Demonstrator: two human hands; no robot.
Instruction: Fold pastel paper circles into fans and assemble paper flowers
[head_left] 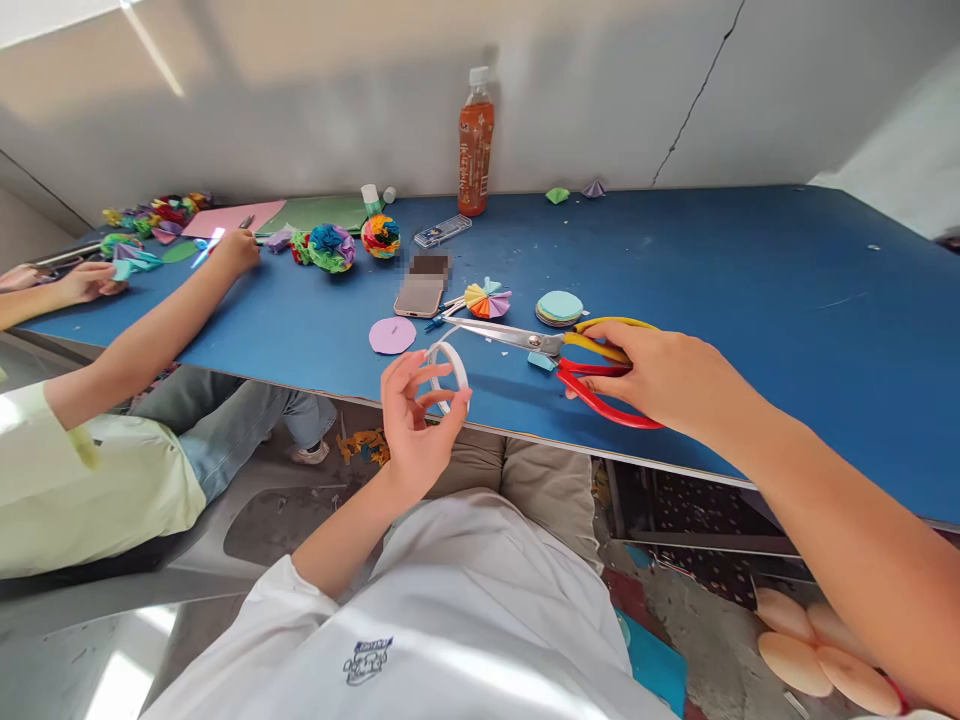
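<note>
**A:** What are the person's hands doing?

**B:** The left hand (415, 425) is pinching a white ring-shaped roll of tape (448, 375) between thumb and fingertips, holding it upright just at the near edge of the blue surface (750, 290). The right hand (660, 375) is gripping a pair of scissors with red and yellow plastic handles (577, 350), its fingers curling through the loops. The metal blades are lying nearly closed, pointing left toward the tape roll and stopping just beside it.

**A:** What is lying around them?

**B:** Just beyond the tape, a flat lilac paper circle (392, 335) is lying on the surface. Behind the blades, a pleated multicoloured paper fan disc (487, 299) and a small stack of round paper discs with a pale teal one on top (559, 308) are sitting side by side. A phone with a light-coloured back (420, 296) is lying to the left of the fan. Farther back, a ruffled multicoloured paper ball (381, 236) and an orange drink bottle with a white cap (475, 142) are standing near the wall.

**A:** Anyone else there?

**B:** At the left, another person in a pale green top is resting a hand (234, 250) on the surface, near pink and green paper sheets (277, 215).
</note>
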